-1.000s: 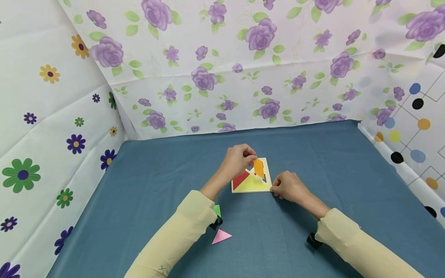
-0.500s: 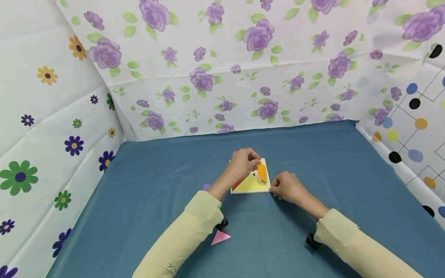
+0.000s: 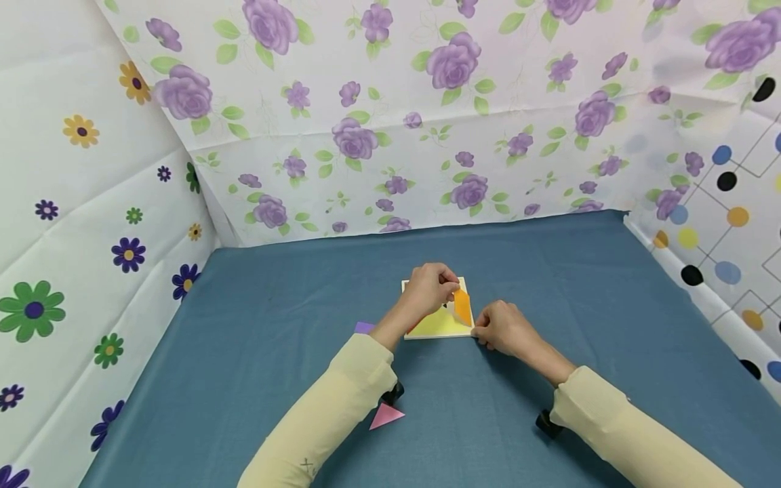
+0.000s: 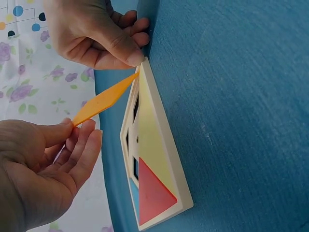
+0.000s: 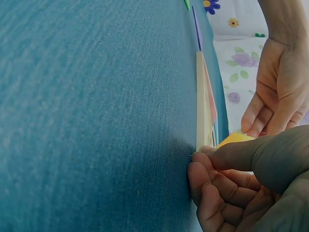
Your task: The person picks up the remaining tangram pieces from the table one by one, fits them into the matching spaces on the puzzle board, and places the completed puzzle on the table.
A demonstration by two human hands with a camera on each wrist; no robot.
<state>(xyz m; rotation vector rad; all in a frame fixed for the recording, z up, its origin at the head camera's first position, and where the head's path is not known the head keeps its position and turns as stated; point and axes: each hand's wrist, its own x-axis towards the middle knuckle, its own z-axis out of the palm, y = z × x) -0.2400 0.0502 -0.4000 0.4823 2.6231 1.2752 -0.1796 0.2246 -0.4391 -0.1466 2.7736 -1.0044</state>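
My left hand (image 3: 427, 290) pinches one end of an orange parallelogram tangram piece (image 4: 104, 102) between thumb and fingers. That piece slants over the right side of a pale wooden puzzle board (image 4: 168, 145), its lower end close to the near right corner. At this corner my right hand (image 3: 505, 327) pinches the board's edge, thumb on top. A large yellow triangle (image 4: 152, 140), a red triangle (image 4: 155, 193) and a blue piece (image 4: 135, 199) lie in the board. Dark openings show beside them. In the head view my left hand covers the board's left part.
A pink triangle (image 3: 386, 417) lies on the blue cloth (image 3: 293, 379) near my left forearm. Left of the board is a purple piece (image 3: 364, 327), partly hidden by the wrist. A green piece (image 5: 187, 4) shows at the right wrist view's top. Patterned sheets (image 3: 366, 183) stand behind.
My left hand has moved right and slightly nearer, bringing the orange piece over the board's right side. The purple piece came into sight as the forearm shifted. My right hand stayed at the corner.
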